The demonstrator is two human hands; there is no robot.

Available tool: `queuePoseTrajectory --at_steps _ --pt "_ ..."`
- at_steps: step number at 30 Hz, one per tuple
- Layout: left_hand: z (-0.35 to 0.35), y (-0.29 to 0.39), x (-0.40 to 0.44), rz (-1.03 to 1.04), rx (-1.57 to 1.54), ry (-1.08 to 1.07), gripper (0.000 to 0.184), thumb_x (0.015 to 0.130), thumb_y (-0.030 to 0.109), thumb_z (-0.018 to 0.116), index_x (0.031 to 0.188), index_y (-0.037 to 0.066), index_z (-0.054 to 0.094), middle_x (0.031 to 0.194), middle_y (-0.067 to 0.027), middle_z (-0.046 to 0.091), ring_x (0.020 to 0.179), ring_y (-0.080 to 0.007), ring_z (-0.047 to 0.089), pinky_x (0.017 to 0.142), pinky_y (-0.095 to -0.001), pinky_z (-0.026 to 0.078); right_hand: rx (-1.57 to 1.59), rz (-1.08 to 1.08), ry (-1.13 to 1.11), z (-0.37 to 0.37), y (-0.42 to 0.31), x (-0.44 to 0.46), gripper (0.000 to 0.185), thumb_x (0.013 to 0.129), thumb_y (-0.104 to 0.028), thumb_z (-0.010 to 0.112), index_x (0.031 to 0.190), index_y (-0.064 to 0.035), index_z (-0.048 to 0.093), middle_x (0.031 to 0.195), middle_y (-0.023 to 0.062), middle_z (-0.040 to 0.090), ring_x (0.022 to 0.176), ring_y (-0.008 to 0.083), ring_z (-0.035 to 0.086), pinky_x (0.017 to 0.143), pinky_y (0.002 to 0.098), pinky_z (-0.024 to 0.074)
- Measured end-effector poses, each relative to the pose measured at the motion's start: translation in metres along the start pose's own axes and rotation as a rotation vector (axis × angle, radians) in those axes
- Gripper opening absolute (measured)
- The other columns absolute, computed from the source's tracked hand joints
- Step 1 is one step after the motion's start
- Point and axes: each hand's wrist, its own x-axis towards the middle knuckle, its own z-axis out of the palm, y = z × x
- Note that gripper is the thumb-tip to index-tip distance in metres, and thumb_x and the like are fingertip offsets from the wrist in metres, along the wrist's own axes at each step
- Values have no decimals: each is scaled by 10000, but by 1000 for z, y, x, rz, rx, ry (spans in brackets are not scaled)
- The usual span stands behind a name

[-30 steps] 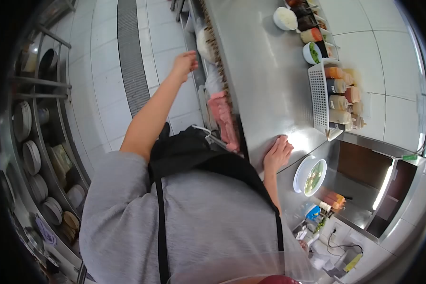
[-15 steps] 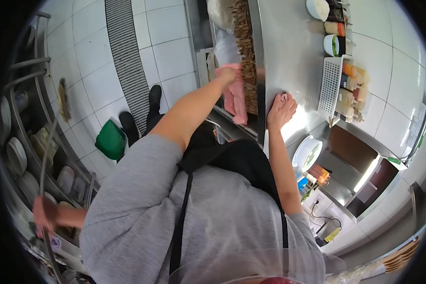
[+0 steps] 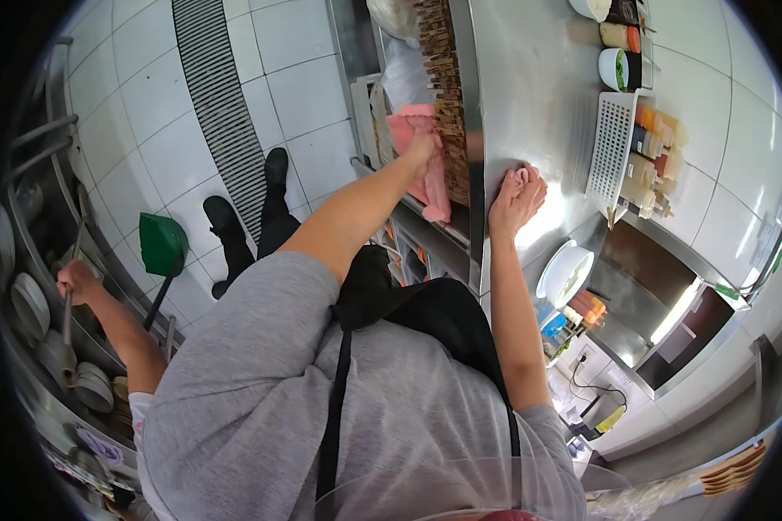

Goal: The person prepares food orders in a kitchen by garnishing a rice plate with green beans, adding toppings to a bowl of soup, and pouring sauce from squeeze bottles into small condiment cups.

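Observation:
My left hand [image 3: 424, 146] is at a pink cloth [image 3: 436, 187] in an opening below the counter edge, its fingers curled onto the folds. The cloth hangs beside a tight stack of thin brown strips [image 3: 444, 95], and a clear plastic bag [image 3: 406, 74] lies just beyond it. On the steel counter [image 3: 539, 95] rests my right hand [image 3: 517, 208], fingers bent in around a small pale-pink bunched thing that I cannot make out.
At the far left a co-worker's hand [image 3: 78, 282] grips a long handle. A green dustpan [image 3: 162, 243] stands over the tiled floor near black shoes [image 3: 275, 165]. Beyond my right hand are a white perforated basket [image 3: 613, 148] with bottles and a white bowl [image 3: 567, 273].
My left hand has shifted slightly along the pink cloth, toward me. My right hand has stayed put. The co-worker's hand has risen in view, and the dustpan has moved left.

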Motion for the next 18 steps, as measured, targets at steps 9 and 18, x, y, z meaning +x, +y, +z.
queuePoseTrajectory --at_steps 9,18 --pt "-22 34 -42 125 226 -200 401 770 144 618 1130 42 473 989 -52 590 889 -192 568 818 -324 433 11 9 46 0 1 1 343 780 -253 571 1050 -52 504 1042 151 494 1020 311 423 871 408 325" --pt "33 113 -190 395 1376 -388 482 639 -33 680 1079 21 491 707 -50 573 683 -105 578 606 -229 479 525 -237 -164 -60 -22 -56 419 711 -209 644 1084 -75 509 1059 127 534 986 301 511 822 394 423"
